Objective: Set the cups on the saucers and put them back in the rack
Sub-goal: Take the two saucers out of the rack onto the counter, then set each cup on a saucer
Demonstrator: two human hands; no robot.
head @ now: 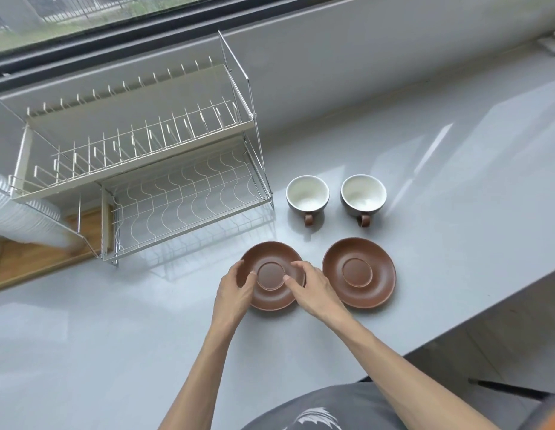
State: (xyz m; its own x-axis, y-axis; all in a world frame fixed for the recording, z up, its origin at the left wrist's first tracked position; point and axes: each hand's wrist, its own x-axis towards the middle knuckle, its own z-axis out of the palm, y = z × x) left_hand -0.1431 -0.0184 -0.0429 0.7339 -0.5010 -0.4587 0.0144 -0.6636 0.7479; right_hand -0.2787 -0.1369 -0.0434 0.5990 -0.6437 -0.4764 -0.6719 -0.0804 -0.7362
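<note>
Two brown saucers lie side by side on the grey counter. My left hand [235, 290] grips the left saucer [271, 294] at its left rim, and my right hand [310, 287] holds its right rim, thumbs resting on top. The right saucer [359, 273] lies free. Behind them stand two upright cups, white inside with brown handles pointing toward me: the left cup [307, 193] and the right cup [363, 192]. The two-tier wire dish rack [183, 197] stands at the left with nothing on its shelves.
A stack of white disposable cups [18, 209] lies on a wooden board [37, 259] under the rack's left end. A window runs along the back wall. The counter edge [487, 305] drops off at the right.
</note>
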